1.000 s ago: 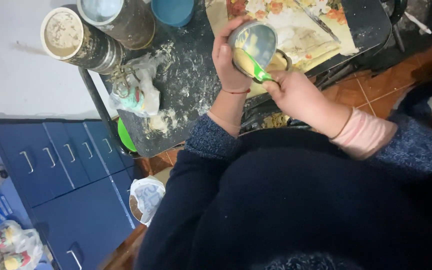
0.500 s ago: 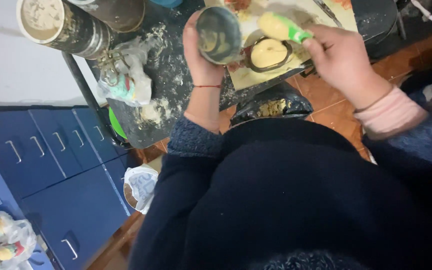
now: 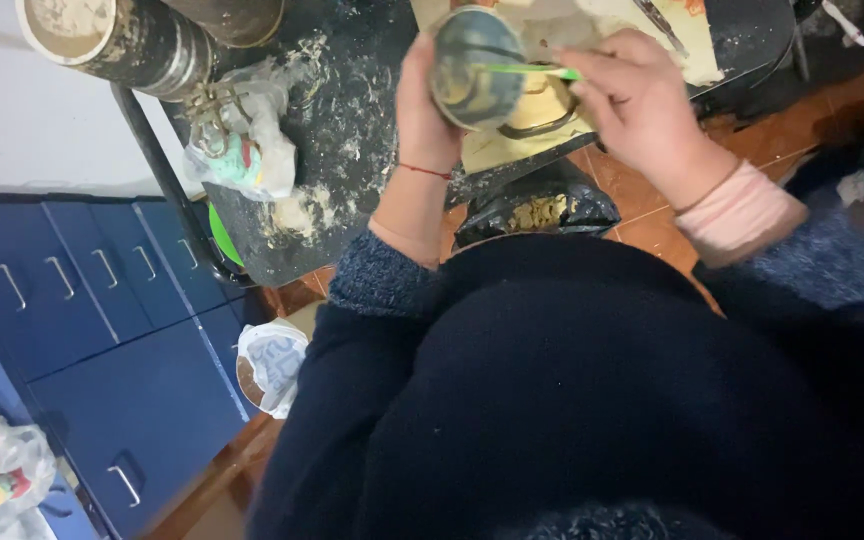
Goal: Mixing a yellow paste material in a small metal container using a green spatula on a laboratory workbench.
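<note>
Left hand (image 3: 422, 110) is wrapped around a small round tin (image 3: 474, 68), tipped up above the black, flour-dusted worktop (image 3: 342, 120), while the right hand (image 3: 637, 105) pinches a green-handled spoon (image 3: 532, 70) reaching into it. Beneath them lies a flowered mat (image 3: 672, 40) with a round mould (image 3: 542, 110); blue drawers (image 3: 82, 300) stand at the left on a reddish tile floor (image 3: 652, 215)

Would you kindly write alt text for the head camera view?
The left hand holds a small round tin tilted above a dusty black table, while the right hand pushes a green-handled spoon into it. Blue drawers stand lower left.
</note>
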